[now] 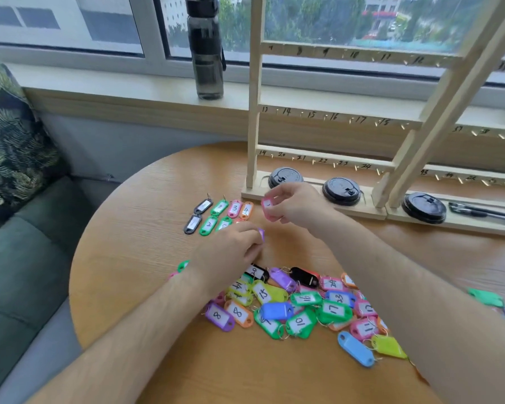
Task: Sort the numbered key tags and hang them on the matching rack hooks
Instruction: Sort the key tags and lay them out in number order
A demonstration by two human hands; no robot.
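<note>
A heap of coloured numbered key tags [301,304] lies on the round wooden table [129,258] in front of me. Beyond it, two short rows of sorted tags [216,215] lie flat, with 3 and 4 readable in the far row. My right hand [295,204] pinches a pink tag [268,207] just above the right end of those rows. My left hand [231,255] pinches a purple tag [261,234] at its fingertips, between the rows and the heap. The wooden rack [327,112] with numbered hooks stands at the table's far side.
Three black cup lids [341,191] sit in the rack's base, and a black pen [484,212] lies at the right. A dark water bottle [206,48] stands on the windowsill. A grey-green sofa with a leaf-print cushion [9,141] is to the left.
</note>
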